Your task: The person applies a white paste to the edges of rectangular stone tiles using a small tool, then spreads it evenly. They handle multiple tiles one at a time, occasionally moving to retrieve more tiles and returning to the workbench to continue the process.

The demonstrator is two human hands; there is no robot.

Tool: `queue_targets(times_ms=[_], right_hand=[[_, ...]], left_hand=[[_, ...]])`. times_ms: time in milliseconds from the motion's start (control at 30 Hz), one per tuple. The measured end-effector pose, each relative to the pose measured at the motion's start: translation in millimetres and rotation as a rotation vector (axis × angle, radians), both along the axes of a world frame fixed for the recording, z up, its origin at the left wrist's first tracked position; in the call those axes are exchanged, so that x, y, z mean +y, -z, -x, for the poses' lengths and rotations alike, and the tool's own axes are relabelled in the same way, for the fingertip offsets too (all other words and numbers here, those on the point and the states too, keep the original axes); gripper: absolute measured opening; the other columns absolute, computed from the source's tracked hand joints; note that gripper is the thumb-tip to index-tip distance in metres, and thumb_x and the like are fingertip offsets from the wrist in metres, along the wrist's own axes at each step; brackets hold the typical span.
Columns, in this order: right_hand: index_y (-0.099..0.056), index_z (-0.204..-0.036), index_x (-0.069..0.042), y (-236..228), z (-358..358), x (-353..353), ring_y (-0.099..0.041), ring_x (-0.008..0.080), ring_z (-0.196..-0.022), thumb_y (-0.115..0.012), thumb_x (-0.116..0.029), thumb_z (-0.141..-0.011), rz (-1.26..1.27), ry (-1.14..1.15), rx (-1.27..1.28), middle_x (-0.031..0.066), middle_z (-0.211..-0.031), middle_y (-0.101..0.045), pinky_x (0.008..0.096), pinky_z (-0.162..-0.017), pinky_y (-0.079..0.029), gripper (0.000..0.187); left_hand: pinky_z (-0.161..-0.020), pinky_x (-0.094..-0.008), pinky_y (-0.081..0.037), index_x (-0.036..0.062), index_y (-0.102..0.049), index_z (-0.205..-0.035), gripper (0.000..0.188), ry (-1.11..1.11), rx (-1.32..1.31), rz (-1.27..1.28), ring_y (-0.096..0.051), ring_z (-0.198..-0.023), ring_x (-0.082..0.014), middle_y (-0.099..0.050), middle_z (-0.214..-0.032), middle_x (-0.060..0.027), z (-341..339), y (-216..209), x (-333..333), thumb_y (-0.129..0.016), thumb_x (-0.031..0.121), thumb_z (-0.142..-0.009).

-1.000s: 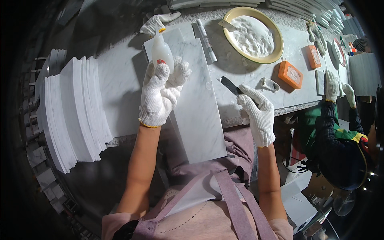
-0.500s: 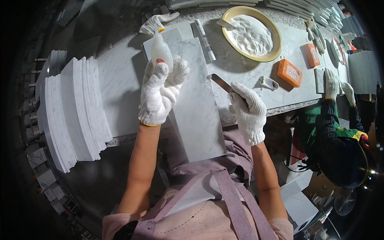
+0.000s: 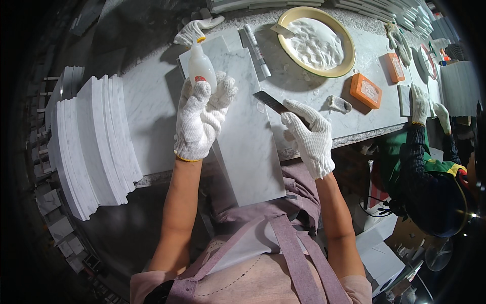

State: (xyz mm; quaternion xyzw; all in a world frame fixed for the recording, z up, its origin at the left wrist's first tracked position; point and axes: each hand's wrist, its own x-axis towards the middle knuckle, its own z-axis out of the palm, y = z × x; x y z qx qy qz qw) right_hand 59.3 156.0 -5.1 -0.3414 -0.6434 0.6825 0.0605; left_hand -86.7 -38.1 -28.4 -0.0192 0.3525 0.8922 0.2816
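My gloved left hand (image 3: 201,119) is wrapped round a translucent squeeze bottle (image 3: 201,66), held upright with its nozzle pointing away from me. Beneath it a long white marble slab (image 3: 248,152) with grey veins reaches over the table's near edge toward my apron. In my gloved right hand (image 3: 310,134) is a flat metal scraper (image 3: 270,102), its blade over the slab's right edge. A small clear patch (image 3: 260,107) lies on the slab near the blade.
A yellow-rimmed basin (image 3: 349,50) of white powder stands at the far right, near a marker (image 3: 257,50) and orange boxes (image 3: 365,91). Marble pieces (image 3: 96,147) are stacked at left. A crumpled white tube (image 3: 339,104) lies near the table edge. A co-worker's gloved hand (image 3: 419,105) works at right.
My right hand has moved slightly left and away from me, carrying the scraper with it; its blade now shows flatter and broader. My left hand keeps the bottle almost where it was.
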Motion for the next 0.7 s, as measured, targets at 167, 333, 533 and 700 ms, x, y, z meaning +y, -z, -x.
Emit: queue_targets(times_ms=[167,333,533,700], right_hand=[[-0.072,-0.127,-0.003,1.7,5.5,1.8,-0.064,0.0059,-0.064,-0.076,-0.019,-0.095,-0.076,-0.044,-0.042,0.0025,-0.091,-0.074,0.0205,-0.054,-0.047,0.036],[-0.072,-0.127,-0.003,3.2,9.1,5.7,-0.064,0.006,-0.068,-0.075,-0.016,-0.095,-0.04,0.004,-0.034,0.0034,-0.097,-0.074,0.0211,-0.06,-0.049,0.035],[-0.071,-0.127,-0.001,14.8,-3.0,18.8,-0.066,0.0091,-0.094,-0.072,-0.012,-0.094,-0.023,0.117,0.055,0.0073,-0.115,-0.074,0.0253,-0.081,-0.054,0.035],[-0.071,-0.126,0.0,31.7,-19.1,28.1,-0.067,0.0127,-0.108,-0.073,-0.012,-0.094,-0.091,0.196,0.112,0.0087,-0.12,-0.074,0.0287,-0.096,-0.051,0.035]], left_hand=[[-0.103,-0.0447,-0.058,0.0073,-0.053,-0.138,0.046,-0.007,-0.007,0.006,-0.069,-0.113,-0.0311,-0.067,-0.121,-0.0142,-0.7,1.4,-1.3,-0.072,0.017,-0.098],[-0.099,-0.0437,-0.06,0.0075,-0.053,-0.139,0.045,-0.005,0.007,0.011,-0.07,-0.111,-0.03,-0.067,-0.122,-0.0132,-0.7,-1.3,0.9,-0.07,0.017,-0.098],[-0.097,-0.038,-0.059,0.0009,-0.053,-0.14,0.051,0.026,0.176,0.298,-0.07,-0.102,-0.0219,-0.067,-0.125,-0.0122,-7.7,-20.5,-7.8,-0.072,0.024,-0.099],[-0.09,-0.0413,-0.061,-0.0007,-0.046,-0.146,0.049,0.057,0.362,0.464,-0.072,-0.099,-0.023,-0.066,-0.123,-0.0133,-14.7,-35.4,-24.3,-0.064,0.012,-0.102]])
